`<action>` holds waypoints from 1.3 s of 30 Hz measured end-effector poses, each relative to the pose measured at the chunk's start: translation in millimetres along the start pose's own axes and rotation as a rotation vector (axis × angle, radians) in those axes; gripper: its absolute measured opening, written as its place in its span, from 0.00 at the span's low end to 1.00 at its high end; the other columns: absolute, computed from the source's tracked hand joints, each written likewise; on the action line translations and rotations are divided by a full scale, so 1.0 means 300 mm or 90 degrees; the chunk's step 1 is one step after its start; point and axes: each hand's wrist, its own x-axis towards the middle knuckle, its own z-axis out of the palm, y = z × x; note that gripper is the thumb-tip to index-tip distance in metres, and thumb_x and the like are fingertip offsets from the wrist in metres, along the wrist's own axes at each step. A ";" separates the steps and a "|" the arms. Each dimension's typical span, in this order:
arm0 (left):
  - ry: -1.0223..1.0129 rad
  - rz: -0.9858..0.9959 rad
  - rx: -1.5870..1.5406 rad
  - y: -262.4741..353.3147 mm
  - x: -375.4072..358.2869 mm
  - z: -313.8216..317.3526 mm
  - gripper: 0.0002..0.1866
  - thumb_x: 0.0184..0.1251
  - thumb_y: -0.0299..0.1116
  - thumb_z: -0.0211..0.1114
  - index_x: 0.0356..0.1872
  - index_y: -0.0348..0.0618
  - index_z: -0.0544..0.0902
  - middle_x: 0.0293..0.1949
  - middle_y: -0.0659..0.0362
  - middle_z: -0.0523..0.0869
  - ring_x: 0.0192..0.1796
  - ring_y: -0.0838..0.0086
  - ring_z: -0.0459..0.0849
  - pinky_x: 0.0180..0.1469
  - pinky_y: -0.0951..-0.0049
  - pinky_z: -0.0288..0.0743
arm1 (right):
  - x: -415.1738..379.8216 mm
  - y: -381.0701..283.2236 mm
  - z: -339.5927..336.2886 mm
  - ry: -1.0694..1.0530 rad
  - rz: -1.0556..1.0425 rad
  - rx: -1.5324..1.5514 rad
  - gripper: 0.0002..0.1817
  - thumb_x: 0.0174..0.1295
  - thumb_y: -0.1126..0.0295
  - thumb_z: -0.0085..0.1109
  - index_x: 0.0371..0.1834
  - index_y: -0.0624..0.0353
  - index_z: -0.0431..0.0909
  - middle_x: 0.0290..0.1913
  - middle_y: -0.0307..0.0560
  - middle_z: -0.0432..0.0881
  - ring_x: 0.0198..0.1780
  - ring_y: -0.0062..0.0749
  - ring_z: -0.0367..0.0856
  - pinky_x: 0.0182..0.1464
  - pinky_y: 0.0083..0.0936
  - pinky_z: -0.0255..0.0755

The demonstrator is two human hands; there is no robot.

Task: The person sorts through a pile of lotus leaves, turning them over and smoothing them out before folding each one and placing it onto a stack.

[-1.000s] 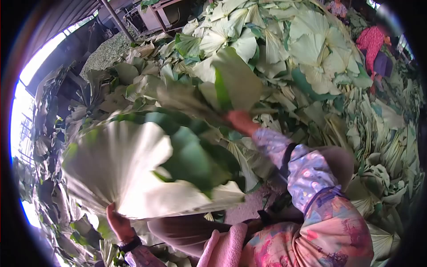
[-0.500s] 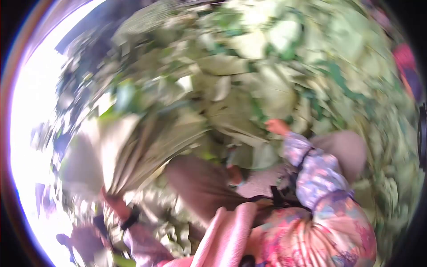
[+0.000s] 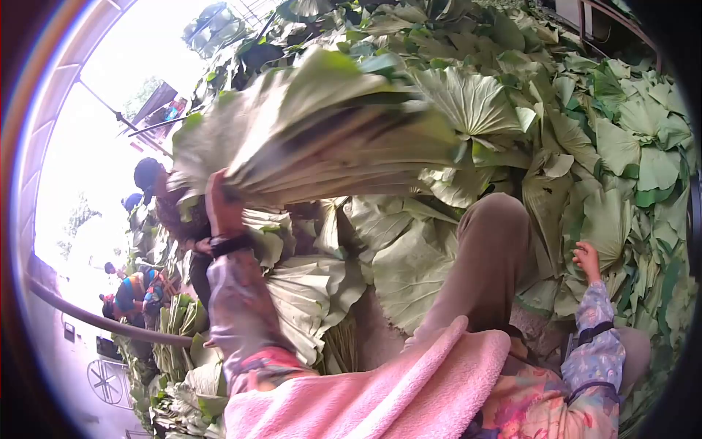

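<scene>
A folded bundle of large green lotus leaves is raised above the pile, blurred by motion. My left hand is closed round its gathered left end, so the leaves fan out to the right. Off to the right, my right hand has its fingers loosely apart, with nothing seen in them. Those fingers are close beside a spread lotus leaf on the heap. Below the raised bundle lie a pleated stack of leaves and a broad flat leaf.
Lotus leaves are heaped all around my knees. A person in a dark cap bends at the left beyond my left arm, and more people are farther back. A pole crosses at the lower left.
My left hand has swung the leaf bundle up and to the right. My right hand has moved from beside my knee out to the right. The view has shifted, bringing people in at the left.
</scene>
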 end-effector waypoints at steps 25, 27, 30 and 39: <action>-0.734 -0.384 -0.329 0.087 -0.359 0.734 0.25 0.58 0.22 0.58 0.58 0.33 0.65 0.44 0.58 0.79 0.45 0.79 0.77 0.49 0.80 0.71 | -0.139 0.270 -0.135 0.144 0.084 0.023 0.16 0.51 0.72 0.57 0.45 0.62 0.75 0.28 0.41 0.80 0.21 0.19 0.77 0.20 0.16 0.66; -0.791 -0.460 -0.563 0.244 -0.322 0.996 0.23 0.60 0.22 0.57 0.57 0.36 0.67 0.45 0.59 0.79 0.46 0.78 0.77 0.50 0.79 0.71 | -0.142 0.266 -0.145 0.172 0.103 0.066 0.16 0.53 0.71 0.57 0.46 0.60 0.75 0.30 0.40 0.80 0.23 0.19 0.78 0.22 0.16 0.67; -0.905 -0.179 -0.505 0.575 -0.219 1.249 0.20 0.63 0.25 0.55 0.57 0.35 0.68 0.48 0.57 0.78 0.49 0.77 0.76 0.53 0.78 0.70 | -0.129 0.262 -0.194 0.215 0.149 0.147 0.17 0.55 0.69 0.55 0.48 0.58 0.74 0.33 0.39 0.81 0.26 0.20 0.79 0.26 0.15 0.69; -1.096 -0.041 -0.551 1.118 -0.171 1.974 0.23 0.63 0.34 0.58 0.57 0.35 0.68 0.48 0.56 0.79 0.48 0.77 0.77 0.50 0.78 0.70 | 0.056 0.382 -0.443 0.434 0.214 0.278 0.21 0.56 0.68 0.57 0.53 0.62 0.70 0.39 0.42 0.80 0.29 0.20 0.78 0.27 0.14 0.70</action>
